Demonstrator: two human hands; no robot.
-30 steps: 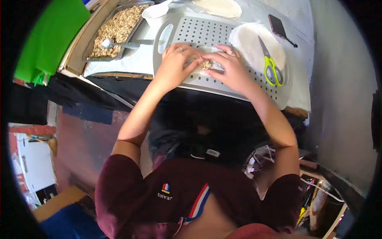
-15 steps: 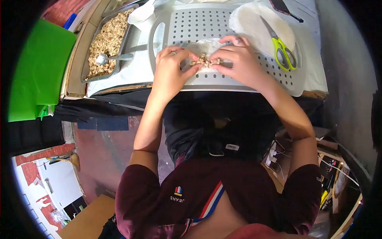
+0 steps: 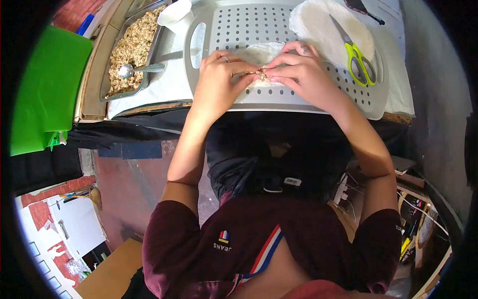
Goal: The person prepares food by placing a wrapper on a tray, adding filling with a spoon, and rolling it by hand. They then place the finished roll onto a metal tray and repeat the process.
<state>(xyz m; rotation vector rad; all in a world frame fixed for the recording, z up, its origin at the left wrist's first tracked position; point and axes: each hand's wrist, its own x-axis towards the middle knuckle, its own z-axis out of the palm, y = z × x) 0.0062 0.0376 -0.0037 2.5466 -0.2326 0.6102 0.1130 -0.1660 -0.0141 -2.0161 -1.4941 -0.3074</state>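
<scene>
Head view: my left hand (image 3: 217, 78) and right hand (image 3: 309, 75) pinch the filling (image 3: 263, 77), fingers narrow; it looks light, crumbly, so I'd press its ends gently.

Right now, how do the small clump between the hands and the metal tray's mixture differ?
Amount: the small clump is far less than the mixture spread along the metal tray.
Contact: left hand and right hand touch the clump; a metal scoop rests on the mixture.
Base: the clump is over a white sheet, the mixture in the tray.
Shared: both look lumpy.
</scene>
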